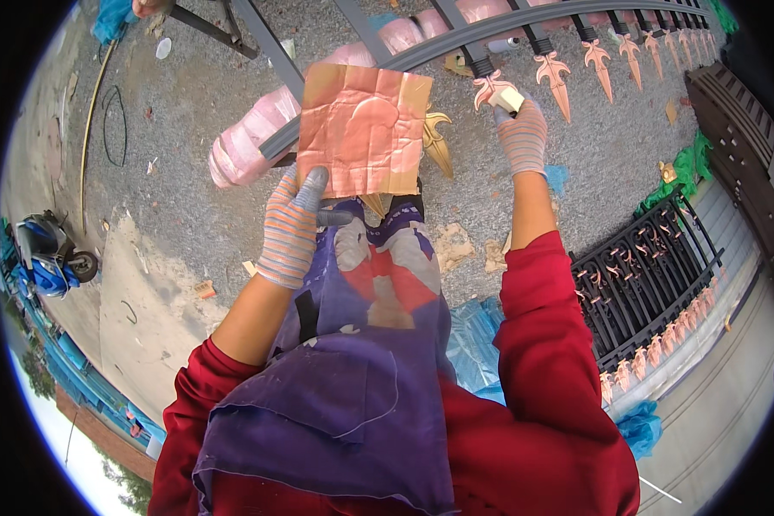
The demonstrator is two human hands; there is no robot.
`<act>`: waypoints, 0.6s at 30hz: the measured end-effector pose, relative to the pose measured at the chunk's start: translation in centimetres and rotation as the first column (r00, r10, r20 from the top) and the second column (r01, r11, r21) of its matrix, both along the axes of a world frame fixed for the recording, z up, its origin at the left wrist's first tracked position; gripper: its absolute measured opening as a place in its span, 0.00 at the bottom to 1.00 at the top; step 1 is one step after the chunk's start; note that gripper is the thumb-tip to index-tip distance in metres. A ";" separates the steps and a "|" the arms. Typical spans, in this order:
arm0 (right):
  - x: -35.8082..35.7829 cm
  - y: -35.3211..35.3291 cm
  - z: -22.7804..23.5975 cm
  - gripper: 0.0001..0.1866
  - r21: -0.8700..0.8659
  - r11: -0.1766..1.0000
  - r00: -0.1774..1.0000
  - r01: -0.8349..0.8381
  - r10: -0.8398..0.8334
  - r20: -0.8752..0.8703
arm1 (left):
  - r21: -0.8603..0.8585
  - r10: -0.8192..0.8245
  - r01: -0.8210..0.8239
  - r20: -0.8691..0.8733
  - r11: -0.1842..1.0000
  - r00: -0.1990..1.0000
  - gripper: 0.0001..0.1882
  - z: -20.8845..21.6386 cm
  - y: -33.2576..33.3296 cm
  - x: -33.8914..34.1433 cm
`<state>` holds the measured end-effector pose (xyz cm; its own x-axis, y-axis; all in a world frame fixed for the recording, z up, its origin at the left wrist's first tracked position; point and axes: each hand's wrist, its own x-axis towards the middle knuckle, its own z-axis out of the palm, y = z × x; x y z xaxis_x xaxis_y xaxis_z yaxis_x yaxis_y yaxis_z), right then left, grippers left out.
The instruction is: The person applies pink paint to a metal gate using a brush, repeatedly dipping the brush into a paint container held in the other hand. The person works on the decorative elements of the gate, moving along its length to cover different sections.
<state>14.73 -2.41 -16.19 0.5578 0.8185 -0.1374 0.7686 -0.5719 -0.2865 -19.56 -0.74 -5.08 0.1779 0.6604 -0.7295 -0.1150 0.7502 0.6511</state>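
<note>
My striped-gloved left hand (pixel 289 230) pinches a copper-smeared cardboard square (pixel 361 129) before my legs; my right hand (pixel 524 142) pinches a pale-yellow sponge-like block (pixel 509 100) at a copper-coloured spearhead finial (pixel 487 88) of a grey metal railing (pixel 456 39).

Soft daylight, curved edges, black corners

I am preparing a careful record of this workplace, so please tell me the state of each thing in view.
Cardboard sheet: creased, mostly coppery pink, held in left hand
Pale block: pinched in right hand, at a spearhead; contact unclear
Gold spearhead: partly behind the sheet
Pink bundle: wrapped, beneath grey railing
Black railing: tipped with coppery-pink spearheads
Blue plastic: crumpled
Scooter: parked
Gloves: both worn
</note>
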 end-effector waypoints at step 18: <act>0.2 -0.7 1.8 0.15 -0.152 0.983 0.993 0.102 -0.111 -0.051 | 0.011 0.081 -0.082 0.002 0.997 0.997 0.19 0.7 -0.5 0.2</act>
<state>14.89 -3.06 -14.37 0.6279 0.7228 -0.2887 0.6856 -0.6892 -0.2345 -19.32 -1.29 -4.36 0.1241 0.6807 -0.7220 -0.1763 0.7312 0.6590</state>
